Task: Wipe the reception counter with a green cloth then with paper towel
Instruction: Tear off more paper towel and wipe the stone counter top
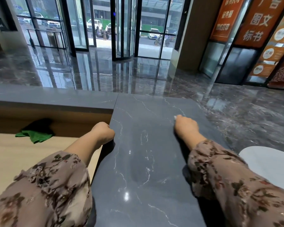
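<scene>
A glossy dark marble floor fills the lobby out to a revolving glass door, with orange signs standing at the right. Nearer, the dark grey veined tabletop runs away from the person, and a narrower ledge of the same stone branches off to the left. Below that ledge, on the left, lies a lower pale wooden desk. A pale rounded object shows past the tabletop's right edge; what it is cannot be told.

Both forearms reach forward in floral sleeves. The green cloth lies crumpled on the wooden desk against its back panel, well apart from both hands.

The left grip is curled into a fist against the tabletop's left edge; whether it clasps the edge cannot be told. The right grip rests knuckles-up on the tabletop near its right side, fingers folded round a small wad of white paper towel, which peeks out at the fingertips and touches the stone.
</scene>
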A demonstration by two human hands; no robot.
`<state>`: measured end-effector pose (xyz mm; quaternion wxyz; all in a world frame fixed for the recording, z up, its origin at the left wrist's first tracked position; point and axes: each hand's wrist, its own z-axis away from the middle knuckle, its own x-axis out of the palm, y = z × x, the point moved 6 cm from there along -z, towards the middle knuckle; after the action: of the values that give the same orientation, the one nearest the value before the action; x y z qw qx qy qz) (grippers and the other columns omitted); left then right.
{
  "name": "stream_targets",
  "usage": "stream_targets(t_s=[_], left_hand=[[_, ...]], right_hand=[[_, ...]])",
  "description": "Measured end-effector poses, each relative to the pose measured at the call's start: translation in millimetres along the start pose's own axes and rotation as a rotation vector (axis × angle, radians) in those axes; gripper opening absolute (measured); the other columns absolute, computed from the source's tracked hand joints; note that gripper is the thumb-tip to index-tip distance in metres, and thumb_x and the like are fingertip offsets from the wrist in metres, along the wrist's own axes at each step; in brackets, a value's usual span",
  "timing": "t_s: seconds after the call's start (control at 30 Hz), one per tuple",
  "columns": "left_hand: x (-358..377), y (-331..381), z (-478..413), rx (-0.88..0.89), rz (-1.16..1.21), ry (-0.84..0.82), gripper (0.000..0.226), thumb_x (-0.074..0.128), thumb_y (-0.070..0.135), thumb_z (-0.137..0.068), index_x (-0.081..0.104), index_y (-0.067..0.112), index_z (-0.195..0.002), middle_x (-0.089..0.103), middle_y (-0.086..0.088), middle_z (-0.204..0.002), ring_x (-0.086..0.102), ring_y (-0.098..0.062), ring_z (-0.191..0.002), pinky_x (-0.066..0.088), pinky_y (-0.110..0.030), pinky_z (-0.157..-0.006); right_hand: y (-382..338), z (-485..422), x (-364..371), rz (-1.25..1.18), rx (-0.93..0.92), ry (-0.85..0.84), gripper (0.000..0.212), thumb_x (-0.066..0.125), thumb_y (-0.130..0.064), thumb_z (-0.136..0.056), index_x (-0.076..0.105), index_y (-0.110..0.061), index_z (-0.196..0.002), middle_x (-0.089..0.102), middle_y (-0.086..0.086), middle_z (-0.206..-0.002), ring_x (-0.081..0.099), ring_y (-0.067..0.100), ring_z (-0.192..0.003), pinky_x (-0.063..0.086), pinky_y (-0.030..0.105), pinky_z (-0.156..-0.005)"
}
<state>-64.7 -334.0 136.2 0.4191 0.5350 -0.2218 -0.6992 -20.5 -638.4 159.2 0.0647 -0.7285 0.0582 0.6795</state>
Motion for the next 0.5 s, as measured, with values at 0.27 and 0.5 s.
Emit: stream_targets(t_s=[0.27, 0.5], left_hand=[[3, -1, 9, -0.041, 0.076, -0.054, 0.021, 0.048, -0.002, -0.094, 0.065, 0.006, -0.105, 0.065, -0.019, -0.108, 0.062, -0.036, -0.104, 0.052, -0.042, -0.089], [7, -5, 9, -0.009, 0.111, -0.075, 0.028, 0.048, 0.002, -0.097, 0.062, 0.015, -0.117, 0.066, -0.012, -0.107, 0.062, -0.029, -0.097, 0.051, -0.035, -0.082]], right_hand=[[71, 4, -2, -0.081, 0.308, 0.002, 0.031, 0.039, -0.005, -0.096, 0.054, 0.001, -0.122, 0.059, 0.019, -0.126, 0.055, 0.035, -0.118, 0.044, 0.038, -0.092], [-72, 10, 8, -0.201, 0.111, 0.007, 0.032, 0.039, -0.006, -0.097, 0.052, -0.003, -0.126, 0.059, 0.015, -0.128, 0.055, 0.032, -0.121, 0.045, 0.036, -0.094]])
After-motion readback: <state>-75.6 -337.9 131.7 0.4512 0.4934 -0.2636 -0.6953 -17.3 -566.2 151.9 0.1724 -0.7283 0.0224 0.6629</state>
